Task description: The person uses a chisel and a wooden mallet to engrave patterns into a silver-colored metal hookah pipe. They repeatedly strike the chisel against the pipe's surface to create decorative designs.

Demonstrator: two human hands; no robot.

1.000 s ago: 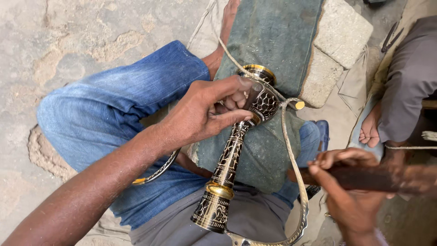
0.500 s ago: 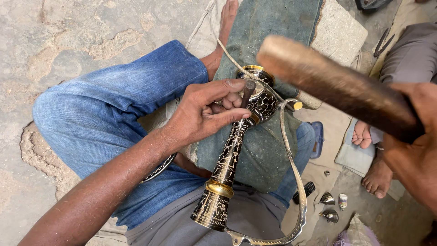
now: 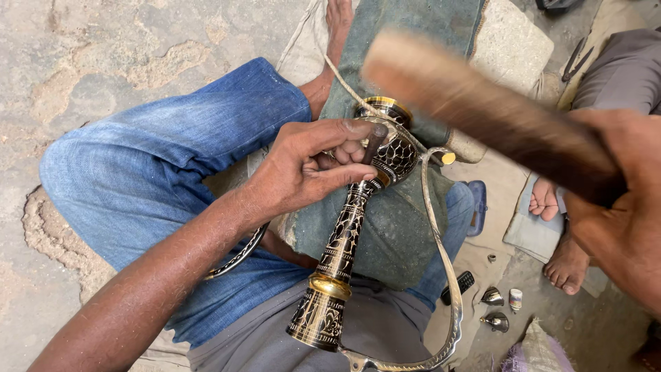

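A tall black and gold engraved metal vase [image 3: 341, 248] lies across my lap on a grey-green cloth [image 3: 385, 227]. My left hand [image 3: 310, 165] rests on its round upper part and pinches a thin dark punch [image 3: 374, 143] against it. My right hand [image 3: 620, 220] is raised close to the camera and grips a thick wooden mallet [image 3: 482, 110], blurred, above and to the right of the vase. A curved engraved metal strip [image 3: 441, 275] loops around the vase's right side.
My blue jeans leg [image 3: 165, 172] fills the left, over cracked stone ground [image 3: 89, 55]. A stone block [image 3: 509, 48] lies at upper right. Another person's bare foot [image 3: 561, 265] and grey trousers [image 3: 620, 69] are on the right. Small metal pieces [image 3: 496, 306] lie on the floor.
My right hand has lifted the wooden mallet from low at the right up high and nearer the camera. The left hand and the vase have stayed in place.
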